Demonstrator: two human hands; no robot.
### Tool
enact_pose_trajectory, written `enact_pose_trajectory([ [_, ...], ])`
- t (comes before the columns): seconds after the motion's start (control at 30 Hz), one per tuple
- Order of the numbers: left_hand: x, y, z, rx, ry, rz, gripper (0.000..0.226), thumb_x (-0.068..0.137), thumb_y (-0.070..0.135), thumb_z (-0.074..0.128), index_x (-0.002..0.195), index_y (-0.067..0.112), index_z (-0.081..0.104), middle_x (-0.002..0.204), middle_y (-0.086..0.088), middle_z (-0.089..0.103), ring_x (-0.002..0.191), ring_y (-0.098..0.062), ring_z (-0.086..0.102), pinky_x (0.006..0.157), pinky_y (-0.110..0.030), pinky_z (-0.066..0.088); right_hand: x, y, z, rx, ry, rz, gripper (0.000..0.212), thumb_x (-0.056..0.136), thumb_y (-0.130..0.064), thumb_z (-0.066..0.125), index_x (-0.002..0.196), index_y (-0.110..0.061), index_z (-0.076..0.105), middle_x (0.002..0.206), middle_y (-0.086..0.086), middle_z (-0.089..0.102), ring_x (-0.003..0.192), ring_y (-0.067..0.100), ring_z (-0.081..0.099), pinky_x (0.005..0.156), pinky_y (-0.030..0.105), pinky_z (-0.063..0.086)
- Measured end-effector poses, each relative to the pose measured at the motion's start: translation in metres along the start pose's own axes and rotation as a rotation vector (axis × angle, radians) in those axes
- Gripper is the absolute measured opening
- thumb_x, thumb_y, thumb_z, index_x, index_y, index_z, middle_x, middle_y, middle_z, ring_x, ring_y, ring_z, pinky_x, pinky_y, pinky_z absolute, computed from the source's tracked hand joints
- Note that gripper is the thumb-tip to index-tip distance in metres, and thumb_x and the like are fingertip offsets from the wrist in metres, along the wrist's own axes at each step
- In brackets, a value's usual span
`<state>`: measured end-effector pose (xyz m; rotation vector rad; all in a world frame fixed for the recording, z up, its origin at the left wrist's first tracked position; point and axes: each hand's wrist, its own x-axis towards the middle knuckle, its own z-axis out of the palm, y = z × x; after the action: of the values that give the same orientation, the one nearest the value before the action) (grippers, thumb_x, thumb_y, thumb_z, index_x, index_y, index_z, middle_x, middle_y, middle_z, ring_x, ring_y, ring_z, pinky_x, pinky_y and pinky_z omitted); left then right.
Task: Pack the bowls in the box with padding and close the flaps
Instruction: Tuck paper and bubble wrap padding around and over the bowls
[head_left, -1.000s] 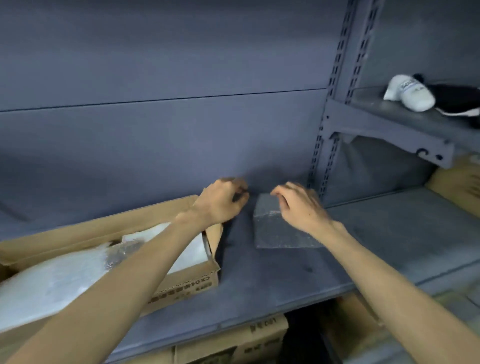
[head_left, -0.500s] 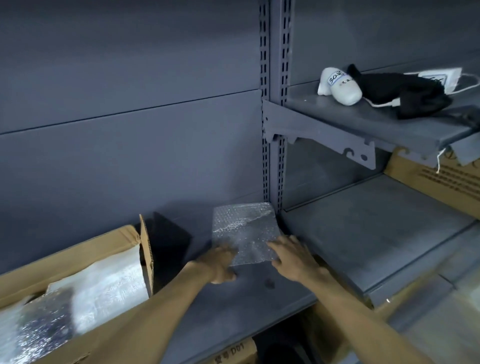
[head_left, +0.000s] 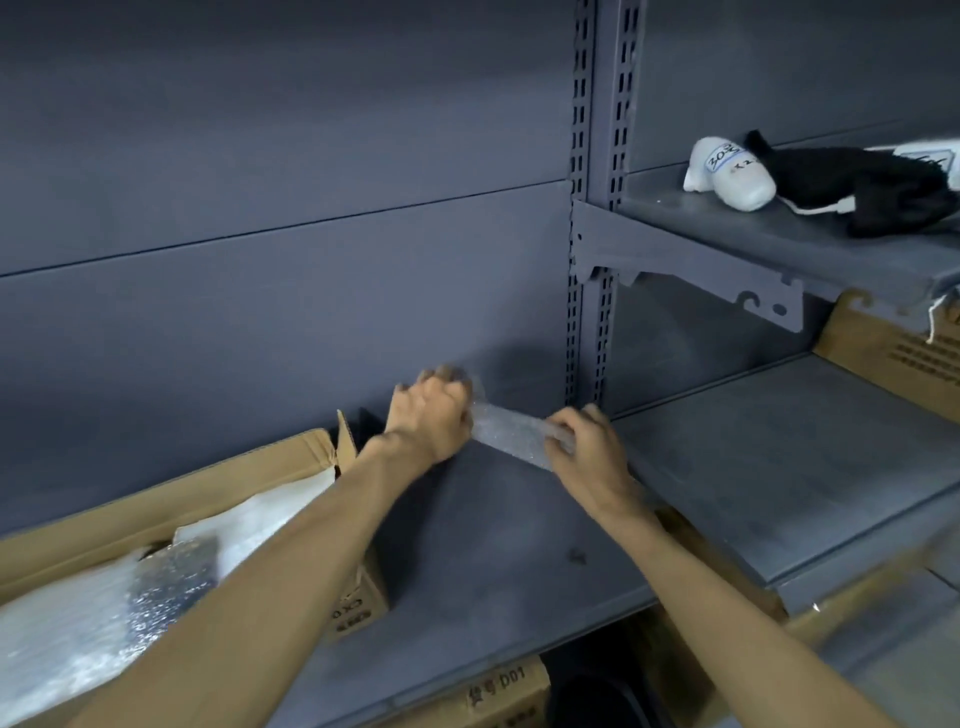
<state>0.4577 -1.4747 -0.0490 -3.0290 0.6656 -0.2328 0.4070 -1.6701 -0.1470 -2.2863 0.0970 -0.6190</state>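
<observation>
A clear sheet of bubble wrap (head_left: 511, 434) is stretched between my two hands above the grey shelf (head_left: 498, 551), near the back wall. My left hand (head_left: 431, 415) grips its left end with curled fingers. My right hand (head_left: 584, 447) pinches its right end. An open cardboard box (head_left: 171, 499) stands at the left of the shelf, holding white foam sheets and more bubble wrap (head_left: 104, 613). No bowl is visible.
A slotted steel upright (head_left: 597, 208) divides the shelving. On the upper right shelf (head_left: 779, 249) lie a white labelled object (head_left: 727, 171) and a black cloth (head_left: 857, 187). Cardboard cartons (head_left: 893, 358) sit at the right and below the shelf.
The bubble wrap lay flat against the back wall under both hands; now both hands grip it and hold it as a narrow band, lifted off the shelf.
</observation>
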Motion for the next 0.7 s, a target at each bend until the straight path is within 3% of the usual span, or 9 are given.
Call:
enact_pose_trajectory([
  [0.13, -0.015, -0.034, -0.049, -0.017, 0.241, 0.021, 0.033, 0.094, 0.015, 0.050, 0.125, 0.014, 0.059, 0.124, -0.010, 0.047, 0.116, -0.033, 0.049, 0.084, -0.048, 0.050, 0.012, -0.053, 0.008, 0.174, 0.128, -0.073, 0.017, 0.090, -0.006, 0.067, 0.105, -0.014, 0.068, 0.105, 0.000, 0.055, 0.095, 0.020, 0.060, 0.083, 0.039, 0.053],
  [0.23, -0.042, -0.063, -0.082, 0.004, 0.444, 0.051, 0.028, 0.093, 0.014, 0.053, 0.119, 0.014, 0.063, 0.116, -0.010, 0.049, 0.104, -0.033, 0.051, 0.065, -0.040, 0.042, 0.013, -0.098, 0.017, 0.286, 0.166, -0.184, 0.023, 0.091, 0.000, 0.062, 0.109, -0.015, 0.064, 0.107, -0.002, 0.057, 0.096, 0.017, 0.060, 0.083, 0.037, 0.053],
  [0.37, -0.101, -0.119, -0.104, 0.057, 0.601, 0.000, 0.028, 0.087, 0.011, 0.058, 0.113, 0.015, 0.066, 0.109, -0.008, 0.059, 0.095, -0.034, 0.056, 0.071, -0.046, 0.050, 0.007, -0.158, 0.032, 0.315, 0.078, -0.406, 0.026, 0.092, 0.000, 0.058, 0.116, -0.010, 0.062, 0.114, -0.001, 0.062, 0.104, 0.020, 0.060, 0.091, 0.036, 0.050],
  [0.47, -0.157, -0.162, -0.097, 0.132, 0.545, -0.099, 0.028, 0.084, 0.013, 0.051, 0.108, 0.015, 0.066, 0.105, -0.006, 0.064, 0.089, -0.034, 0.060, 0.072, -0.047, 0.048, -0.003, -0.196, 0.048, 0.204, -0.109, -0.614, 0.020, 0.096, -0.006, 0.051, 0.113, -0.011, 0.060, 0.115, -0.002, 0.063, 0.103, 0.019, 0.060, 0.087, 0.036, 0.051],
  [0.53, -0.190, -0.185, -0.085, 0.178, 0.424, -0.128, 0.036, 0.082, 0.021, 0.039, 0.106, 0.016, 0.065, 0.104, -0.002, 0.064, 0.089, -0.031, 0.063, 0.075, -0.044, 0.046, -0.010, -0.214, 0.061, 0.075, -0.313, -0.701, 0.017, 0.100, -0.012, 0.045, 0.111, -0.016, 0.058, 0.109, -0.006, 0.063, 0.094, 0.015, 0.060, 0.082, 0.039, 0.052],
  [0.6, -0.215, -0.206, -0.071, 0.122, 0.245, -0.119, 0.034, 0.084, 0.021, 0.042, 0.110, 0.018, 0.064, 0.110, 0.000, 0.063, 0.097, -0.027, 0.064, 0.081, -0.042, 0.047, -0.015, -0.223, 0.075, -0.077, -0.564, -0.728, 0.014, 0.102, -0.015, 0.043, 0.105, -0.022, 0.054, 0.096, -0.020, 0.054, 0.082, 0.007, 0.053, 0.097, 0.042, 0.047],
  [0.63, -0.225, -0.214, -0.063, 0.065, 0.156, -0.102, 0.032, 0.085, 0.018, 0.048, 0.113, 0.018, 0.064, 0.114, 0.001, 0.061, 0.101, -0.026, 0.063, 0.082, -0.041, 0.048, -0.017, -0.226, 0.082, -0.168, -0.666, -0.740, 0.013, 0.101, -0.015, 0.043, 0.103, -0.021, 0.055, 0.092, -0.021, 0.050, 0.081, 0.008, 0.050, 0.110, 0.047, 0.035],
  [0.67, -0.232, -0.219, -0.054, 0.007, 0.079, -0.085, 0.031, 0.085, 0.017, 0.053, 0.114, 0.018, 0.064, 0.119, 0.002, 0.060, 0.106, -0.024, 0.062, 0.084, -0.039, 0.050, -0.018, -0.229, 0.088, -0.257, -0.744, -0.754, 0.013, 0.100, -0.015, 0.042, 0.098, -0.017, 0.055, 0.089, -0.016, 0.051, 0.082, 0.013, 0.050, 0.115, 0.053, 0.025],
  [0.7, -0.238, -0.222, -0.045, -0.041, 0.015, -0.071, 0.033, 0.083, 0.016, 0.057, 0.114, 0.019, 0.065, 0.124, 0.004, 0.059, 0.111, -0.022, 0.059, 0.088, -0.038, 0.050, -0.020, -0.231, 0.091, -0.328, -0.800, -0.760, 0.014, 0.097, -0.015, 0.043, 0.089, -0.014, 0.053, 0.086, -0.007, 0.052, 0.080, 0.020, 0.052, 0.113, 0.054, 0.025],
])
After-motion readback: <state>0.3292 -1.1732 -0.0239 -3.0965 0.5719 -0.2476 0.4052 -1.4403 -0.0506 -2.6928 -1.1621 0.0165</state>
